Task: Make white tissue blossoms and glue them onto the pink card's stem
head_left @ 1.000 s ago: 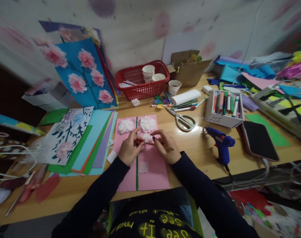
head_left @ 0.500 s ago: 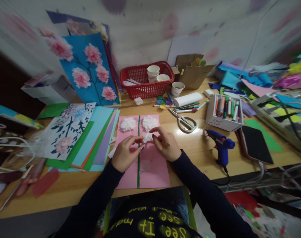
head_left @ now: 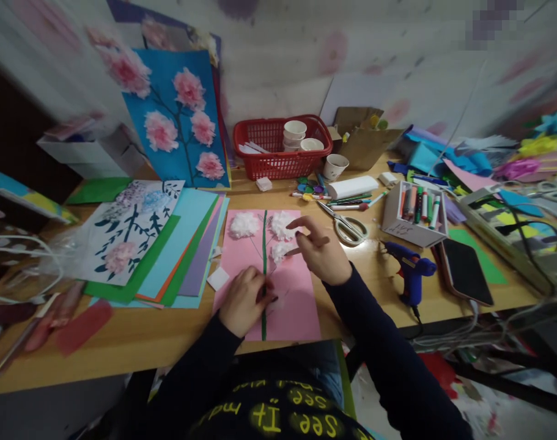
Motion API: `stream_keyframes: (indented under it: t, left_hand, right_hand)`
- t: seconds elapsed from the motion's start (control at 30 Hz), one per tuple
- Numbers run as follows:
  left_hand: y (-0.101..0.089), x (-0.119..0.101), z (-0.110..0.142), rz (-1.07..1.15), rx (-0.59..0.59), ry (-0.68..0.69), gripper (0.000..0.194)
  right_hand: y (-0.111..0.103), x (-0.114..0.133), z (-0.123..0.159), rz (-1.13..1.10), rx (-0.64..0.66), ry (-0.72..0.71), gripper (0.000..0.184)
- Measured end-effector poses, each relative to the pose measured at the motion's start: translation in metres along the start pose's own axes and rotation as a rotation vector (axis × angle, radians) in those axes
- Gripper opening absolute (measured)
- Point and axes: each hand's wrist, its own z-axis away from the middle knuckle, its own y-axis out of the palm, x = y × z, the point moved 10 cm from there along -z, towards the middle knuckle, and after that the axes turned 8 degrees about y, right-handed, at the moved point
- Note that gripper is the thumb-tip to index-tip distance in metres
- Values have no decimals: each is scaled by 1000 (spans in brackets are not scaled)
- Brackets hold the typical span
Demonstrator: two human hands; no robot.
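Note:
A pink sheet of paper with a green stripe down its middle lies before me. White tissue-like flowers sit on its upper half: one upper left, one upper right, and a smaller one below that. My right hand is closed on a thin brownish stick, whose tip is at the smaller flower. Low on the sheet, over the stripe, rests my left hand with curled fingers pressed together; what they hold, if anything, is hidden. A white paper square lies at the sheet's left edge.
Coloured papers lie left, below a blue flower picture. Behind stand a red basket and a paper cup. Scissors, a blue glue gun, a marker box and a phone are at right.
My left hand has left the small white flower and moved down the sheet, over where a pale square lay. The flower now rests on the paper; my right hand has drawn slightly up and right.

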Motion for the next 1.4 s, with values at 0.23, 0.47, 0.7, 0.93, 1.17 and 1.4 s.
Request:
stream_keyframes:
  t: [0.23, 0.47, 0.7, 0.93, 1.17, 1.4]
  left_hand:
    - [-6, 2, -1, 122, -34, -54, 11]
    - [-6, 28, 5, 484, -148, -274, 12]
    - [11, 16, -6, 766, -28, -314, 34]
    - [10, 12, -15, 769, -72, -309, 42]
    - [9, -4, -31, 753, -82, -216, 45]
    - [22, -15, -31, 735, -25, -152, 46]
  right_hand:
    - [-38, -43, 41, -534, -190, 143, 13]
    - [-11, -94, 77, -876, -213, 252, 36]
    - [0, -104, 93, -955, -166, 252, 46]
    - [-5, -97, 95, -1051, -164, 185, 43]
    - [-1, -98, 96, -1003, -135, 323, 31]
    - [-2, -103, 97, -1067, -111, 366, 32]
